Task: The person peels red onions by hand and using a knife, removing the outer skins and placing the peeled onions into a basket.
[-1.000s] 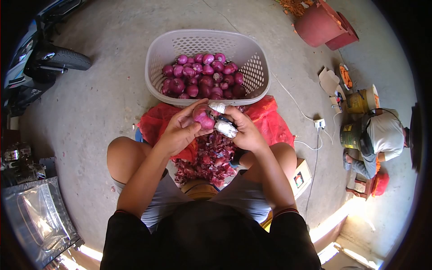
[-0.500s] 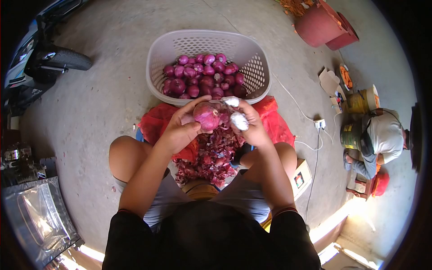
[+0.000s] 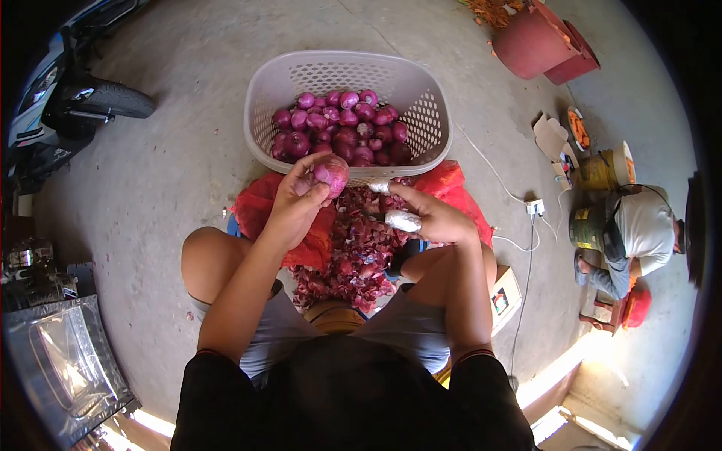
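My left hand (image 3: 289,207) is closed around a red onion (image 3: 333,173), held up at the near rim of a grey plastic basket (image 3: 267,154). Many purple-red onions (image 3: 346,135) lie inside that basket. To the right, my right hand (image 3: 444,219) is apart from the onion, over loose onion skins (image 3: 353,252). White wrapping (image 3: 403,220) covers its thumb and index fingertip, which are spread with nothing visible between them. The skins are heaped between my legs, partly on a red mesh sack (image 3: 462,199).
A motorcycle wheel (image 3: 113,98) stands at left. Red buckets (image 3: 526,41) are at upper right, and a power strip (image 3: 534,207) with cords lies on the floor. Another person (image 3: 643,233) sits bent over at right, beside a yellow bucket (image 3: 602,169).
My hands have separated. The left has turned the onion and moved it slightly up and left; the right has pulled away, lower and to the right, with its fingers spreading.
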### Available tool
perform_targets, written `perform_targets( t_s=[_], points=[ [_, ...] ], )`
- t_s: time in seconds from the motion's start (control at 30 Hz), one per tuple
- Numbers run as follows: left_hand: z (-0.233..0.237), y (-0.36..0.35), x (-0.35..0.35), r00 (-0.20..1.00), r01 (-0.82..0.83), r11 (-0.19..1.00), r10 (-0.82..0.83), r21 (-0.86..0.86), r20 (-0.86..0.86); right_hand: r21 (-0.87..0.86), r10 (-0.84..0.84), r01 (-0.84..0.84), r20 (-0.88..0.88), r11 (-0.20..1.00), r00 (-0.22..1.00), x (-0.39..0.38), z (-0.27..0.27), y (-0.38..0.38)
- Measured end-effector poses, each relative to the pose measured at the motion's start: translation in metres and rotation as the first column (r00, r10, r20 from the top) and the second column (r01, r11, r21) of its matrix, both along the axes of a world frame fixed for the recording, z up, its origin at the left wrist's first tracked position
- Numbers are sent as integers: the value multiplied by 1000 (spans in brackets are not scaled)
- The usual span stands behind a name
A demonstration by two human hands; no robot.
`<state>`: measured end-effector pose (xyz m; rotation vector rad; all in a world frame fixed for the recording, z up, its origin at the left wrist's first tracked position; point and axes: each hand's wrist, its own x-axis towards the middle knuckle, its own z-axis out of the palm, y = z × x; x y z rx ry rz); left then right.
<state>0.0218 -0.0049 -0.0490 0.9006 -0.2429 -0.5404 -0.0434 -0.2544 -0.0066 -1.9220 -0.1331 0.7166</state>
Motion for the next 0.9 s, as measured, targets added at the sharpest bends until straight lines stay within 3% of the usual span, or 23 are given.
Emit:
perform_targets(
  t_s=[0.13, 0.17, 0.23, 0.33, 0.43, 0.53, 0.63, 0.9],
  points=[
    [-4, 0, 1, 997, -27, 999, 25, 18, 78, 32, 31, -40, 241, 999, 970, 1, -6, 7],
    [-5, 0, 1, 993, -39, 999, 36, 22, 116, 110, -20, -1, 189, 994, 982, 2, -4, 10],
    [-2, 0, -1, 998, -52, 999, 51, 8, 34, 256, -112, 89, 74, 963, 991, 4, 11, 23],
    [-1, 0, -1, 997, -71, 997, 71, 18, 9, 335, -208, 144, 162, 931, 965, 1, -9, 28],
    [-4, 0, 1, 998, -68, 998, 68, 10, -1, 130, -194, 151, 451, 980, 871, 3, -20, 33],
    [-7, 0, 0, 999, -35, 999, 35, -16, -26, 9, -147, 178, 600, 984, 786, 6, -28, 38],
    [-6, -2, -2, 999, -20, 1000, 20, -15, -27, 16, -153, 175, 571, 984, 806, 7, -20, 45],
    [-4, -2, -3, 999, -34, 999, 33, -24, -16, 88, -200, 190, 661, 978, 723, 10, -37, 51]
  ],
)
